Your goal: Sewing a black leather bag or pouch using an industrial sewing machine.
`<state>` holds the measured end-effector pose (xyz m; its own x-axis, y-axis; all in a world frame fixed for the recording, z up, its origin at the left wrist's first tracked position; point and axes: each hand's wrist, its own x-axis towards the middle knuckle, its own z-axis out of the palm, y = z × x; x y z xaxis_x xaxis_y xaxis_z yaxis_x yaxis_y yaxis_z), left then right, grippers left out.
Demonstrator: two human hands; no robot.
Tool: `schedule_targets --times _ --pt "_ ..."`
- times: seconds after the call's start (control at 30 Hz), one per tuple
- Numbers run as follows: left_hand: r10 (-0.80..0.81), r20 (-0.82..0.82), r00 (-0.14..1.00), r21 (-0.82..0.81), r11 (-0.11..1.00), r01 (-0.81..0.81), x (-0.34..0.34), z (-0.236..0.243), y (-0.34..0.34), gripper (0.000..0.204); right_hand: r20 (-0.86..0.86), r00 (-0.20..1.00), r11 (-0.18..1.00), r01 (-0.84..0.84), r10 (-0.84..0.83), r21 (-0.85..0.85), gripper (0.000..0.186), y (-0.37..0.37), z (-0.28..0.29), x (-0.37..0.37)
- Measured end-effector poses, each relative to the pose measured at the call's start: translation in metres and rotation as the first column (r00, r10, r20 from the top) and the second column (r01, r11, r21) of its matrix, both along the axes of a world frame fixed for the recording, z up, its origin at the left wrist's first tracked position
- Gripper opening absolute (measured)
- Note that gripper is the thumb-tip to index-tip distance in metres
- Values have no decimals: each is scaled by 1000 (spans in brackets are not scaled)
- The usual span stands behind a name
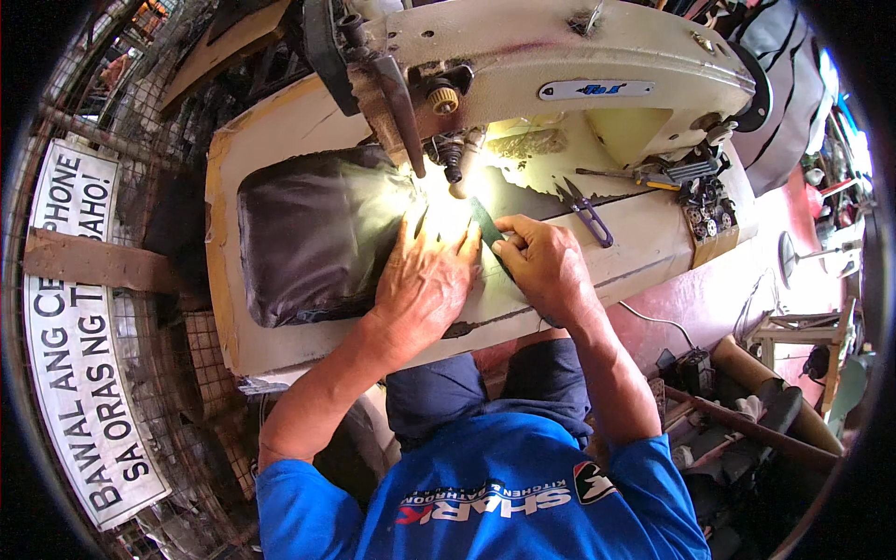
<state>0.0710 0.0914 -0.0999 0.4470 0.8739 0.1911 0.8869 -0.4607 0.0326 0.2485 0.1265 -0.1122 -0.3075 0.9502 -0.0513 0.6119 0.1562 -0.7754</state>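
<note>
My left hand (427, 273) lies flat with its fingers stretched toward the needle area of a cream sewing machine (551, 51). It presses at the right edge of a dark, padded, leather-like cover (317, 233) on the machine bed. Between thumb and bent fingers, my right hand (546, 266) pinches a narrow dark green strip (487, 229). The strip's far end reaches toward the presser foot, just right of my left fingertips. A bright lamp glare washes out the needle and the spot under it, so the stitching point is hidden.
Thread snips (586, 214) with dark handles lie right of my right hand. Behind them rest a yellow-handled screwdriver (653, 179) and several metal bobbins (709, 222) on a small holder. A wire mesh wall with a white sign (84, 373) stands at left. Rolls and scraps (761, 392) crowd the lower right.
</note>
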Motion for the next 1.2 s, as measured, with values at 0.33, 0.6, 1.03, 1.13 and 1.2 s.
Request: schedule_targets --times 0.33,0.6,1.03,1.13,1.2 --pt "-50 -38 998 -88 995 46 -6 11 20 43 273 954 816 -254 123 519 44 -13 -24 -3" --pt "-30 152 988 -223 973 64 -26 12 26 33 421 896 818 -346 142 459 43 -12 -13 -8" --pt "-62 47 997 -115 991 67 -23 0 28 37 291 950 857 -242 114 455 47 -18 -24 -4" --pt "-51 58 997 -155 986 59 -22 3 28 39 196 981 862 -87 -14 500 41 -34 -24 -4" --pt "-60 22 998 -115 991 62 -23 2 29 41 198 980 855 -99 -5 509 42 -36 -26 -3"
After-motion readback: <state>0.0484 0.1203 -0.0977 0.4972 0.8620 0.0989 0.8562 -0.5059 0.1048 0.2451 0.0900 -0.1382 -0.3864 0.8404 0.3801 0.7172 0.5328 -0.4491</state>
